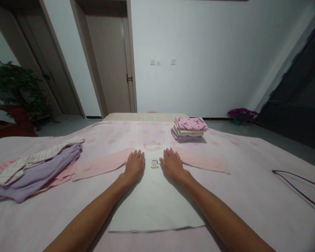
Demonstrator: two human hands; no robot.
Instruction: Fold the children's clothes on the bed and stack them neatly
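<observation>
A small white shirt (153, 199) with pink sleeves and a pink collar lies spread flat on the pink bed sheet (238, 196), front up, a tiny print on its chest. My left hand (134, 165) rests flat on the shirt's chest left of the print, fingers stretched out. My right hand (173, 163) lies flat on the chest right of the print, fingers also extended. Both sleeves stretch out sideways past my hands. Neither hand holds anything.
A folded stack of clothes (190, 128) with a pink patterned top sits behind the shirt at the right. A loose heap of purple, striped and pink garments (34, 168) lies at the left. A dark cord (299, 187) lies at the right. Doors, a plant (15, 89) and flowers stand beyond.
</observation>
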